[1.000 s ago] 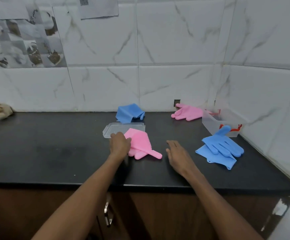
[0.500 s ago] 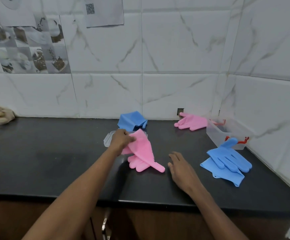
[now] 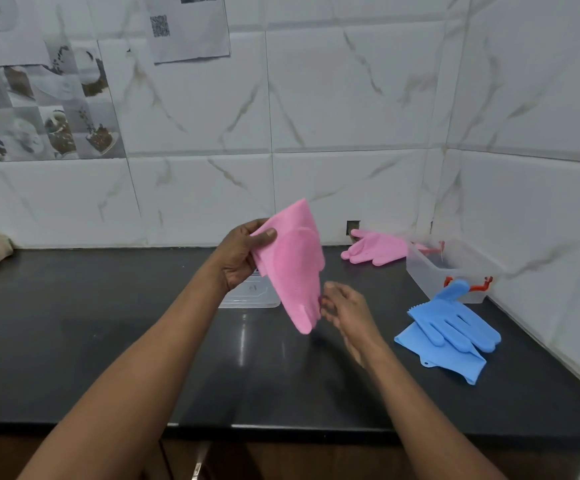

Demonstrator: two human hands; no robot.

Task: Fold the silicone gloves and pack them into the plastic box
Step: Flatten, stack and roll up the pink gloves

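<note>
While the left hand (image 3: 238,258) holds a pink glove (image 3: 293,261) up at the centre of the frame, its fingers clamped on the cuff edge, the glove hangs cuff up and fingertips down above the black counter (image 3: 108,341); the right hand (image 3: 345,308) sits just beside the glove's lower tip, fingers loosely apart, and whether they touch it I cannot tell; a clear lid (image 3: 250,296) lies behind the left hand; at right, the plastic box (image 3: 451,268) stands open, a blue glove (image 3: 451,330) in front of it and a second pink glove (image 3: 375,251) to its left.
</note>
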